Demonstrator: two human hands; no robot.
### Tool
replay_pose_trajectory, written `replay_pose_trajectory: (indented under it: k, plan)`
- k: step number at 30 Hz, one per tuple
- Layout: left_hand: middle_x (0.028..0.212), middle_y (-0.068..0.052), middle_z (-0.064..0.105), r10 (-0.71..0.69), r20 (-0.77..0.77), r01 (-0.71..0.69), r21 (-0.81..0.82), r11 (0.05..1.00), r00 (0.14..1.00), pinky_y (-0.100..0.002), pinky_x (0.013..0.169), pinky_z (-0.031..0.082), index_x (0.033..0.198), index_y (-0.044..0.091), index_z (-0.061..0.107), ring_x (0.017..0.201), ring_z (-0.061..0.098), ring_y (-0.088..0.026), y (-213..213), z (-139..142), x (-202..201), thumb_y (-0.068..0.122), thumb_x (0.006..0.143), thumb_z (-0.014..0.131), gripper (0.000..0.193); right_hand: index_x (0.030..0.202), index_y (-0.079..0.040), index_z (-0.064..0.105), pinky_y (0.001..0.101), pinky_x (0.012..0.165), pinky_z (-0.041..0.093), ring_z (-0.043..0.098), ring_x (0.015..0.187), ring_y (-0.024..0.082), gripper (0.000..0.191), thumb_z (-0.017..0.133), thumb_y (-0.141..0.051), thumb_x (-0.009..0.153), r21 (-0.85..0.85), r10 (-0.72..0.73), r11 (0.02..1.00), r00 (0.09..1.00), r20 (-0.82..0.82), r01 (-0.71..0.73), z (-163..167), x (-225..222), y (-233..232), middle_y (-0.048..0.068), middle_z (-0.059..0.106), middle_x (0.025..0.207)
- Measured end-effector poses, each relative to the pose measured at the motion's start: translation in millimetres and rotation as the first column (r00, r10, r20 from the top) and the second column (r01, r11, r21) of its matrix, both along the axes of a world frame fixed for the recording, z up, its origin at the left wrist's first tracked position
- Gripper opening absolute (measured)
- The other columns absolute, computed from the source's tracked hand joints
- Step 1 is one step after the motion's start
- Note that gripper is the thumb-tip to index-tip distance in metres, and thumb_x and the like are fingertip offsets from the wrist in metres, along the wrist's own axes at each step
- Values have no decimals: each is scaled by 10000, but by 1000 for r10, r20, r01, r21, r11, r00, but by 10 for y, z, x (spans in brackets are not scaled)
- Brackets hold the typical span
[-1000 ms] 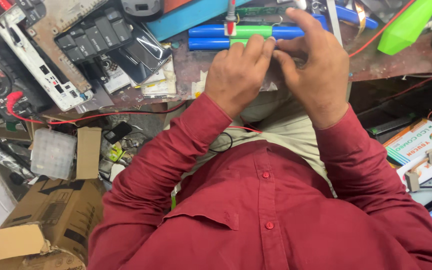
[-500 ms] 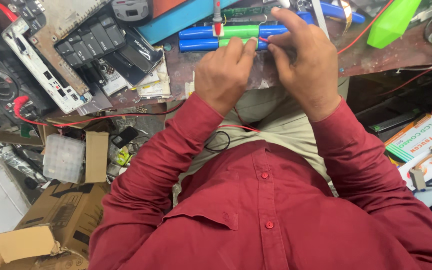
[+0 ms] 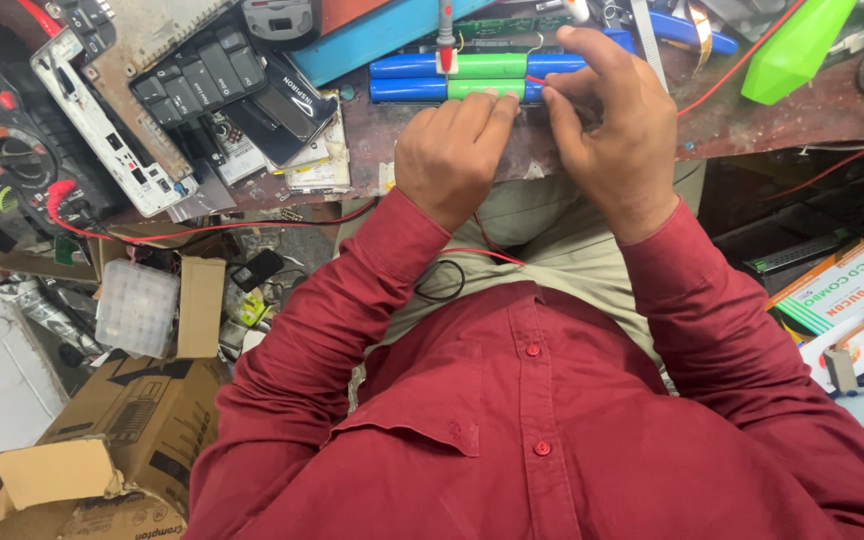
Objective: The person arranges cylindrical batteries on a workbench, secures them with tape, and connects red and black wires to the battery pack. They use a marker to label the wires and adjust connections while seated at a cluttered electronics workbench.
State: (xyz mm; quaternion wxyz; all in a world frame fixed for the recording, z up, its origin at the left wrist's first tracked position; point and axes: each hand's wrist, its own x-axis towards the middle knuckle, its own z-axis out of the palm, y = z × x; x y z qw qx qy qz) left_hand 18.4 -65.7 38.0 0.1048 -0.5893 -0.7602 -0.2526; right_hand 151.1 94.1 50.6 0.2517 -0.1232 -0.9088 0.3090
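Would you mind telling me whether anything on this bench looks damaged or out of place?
The laptop keyboard left of the battery pack lies askew with keys missing, on a loose heap of parts. The cardboard box on the floor is torn open. Both hands, left hand and right hand, rest at the pack.

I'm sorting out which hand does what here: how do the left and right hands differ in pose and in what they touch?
The left hand is curled with its knuckles up, fingertips pressed to the near edge of the blue and green battery pack; the right hand is more spread, its index finger arching over the pack's right end. The right hand pinches a thin red wire; the left shows no wire. Both rest at the workbench edge and wear red sleeves.
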Motion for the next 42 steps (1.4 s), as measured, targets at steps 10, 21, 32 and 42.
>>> replay_pose_trajectory:
  k: [10, 21, 32, 42]
  plan:
    - [1022, -35, 656, 0, -4, 0, 3, 1000, 1000, -348, 688, 496, 1172, 44, 708, 846, 646, -188, -8, -5, -9, 115, 924, 664, 263, 1430, -116, 526, 373, 807, 503, 617, 912, 253, 534, 758, 70, 987, 102, 4, 995, 999, 36, -7, 26, -5, -45, 28, 719, 996]
    - [969, -25, 573, 10, 34, -9, -47, 999, 999, -355, 689, 497, 1322, 65, 690, 816, 614, -186, 26, -25, -11, 111, 924, 628, 405, 1408, -104, 555, 396, 812, 503, 590, 909, 273, 464, 755, 48, 1018, 85, 42, 995, 994, 104, -51, 94, -53, -40, 36, 710, 972]
    - [1033, -30, 556, 37, -71, -44, -91, 995, 997, -362, 672, 466, 1323, 37, 665, 813, 566, -200, 102, -110, 31, 123, 952, 618, 384, 1464, -110, 518, 406, 863, 507, 602, 906, 265, 532, 717, 56, 999, 61, 115, 990, 983, 144, -125, 136, -80, 65, 26, 720, 998]
    - [1060, -15, 570, 38, -167, -48, -54, 997, 985, -355, 655, 438, 1275, -13, 678, 836, 558, -189, 101, -126, 76, 120, 993, 639, 314, 1361, -109, 637, 388, 815, 517, 620, 938, 253, 438, 779, -80, 947, 173, 83, 979, 983, 161, -111, 324, -79, 77, 13, 727, 1031]
